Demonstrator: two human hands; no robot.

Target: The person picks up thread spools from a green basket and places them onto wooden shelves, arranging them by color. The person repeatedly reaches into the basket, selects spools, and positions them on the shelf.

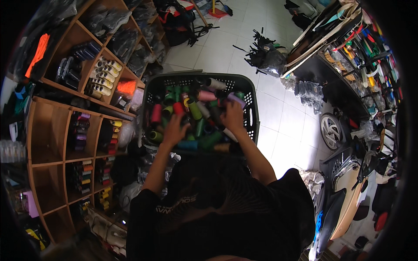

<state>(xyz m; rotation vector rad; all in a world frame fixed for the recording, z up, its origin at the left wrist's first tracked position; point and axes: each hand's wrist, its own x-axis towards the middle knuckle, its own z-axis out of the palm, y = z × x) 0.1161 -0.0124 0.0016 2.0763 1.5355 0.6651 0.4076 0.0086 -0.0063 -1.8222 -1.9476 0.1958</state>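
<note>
A dark plastic basket with perforated sides stands in front of me, full of thread spools in many colours. My left hand is over its left part, thumb and fingers apart, with the fingertips beside a red spool. On the right, my right hand has its fingers curled at a lavender spool, seemingly gripping its near end; blur softens the contact. Between the hands lie an olive-green spool and a dark green one. A pink spool and a pale grey one lie farther back.
Wooden cubby shelves with thread spools and plastic-wrapped goods line the left. A bundle of black straps lies on the white tiled floor. To the right are a wheel and a rack of coloured zippers or tapes.
</note>
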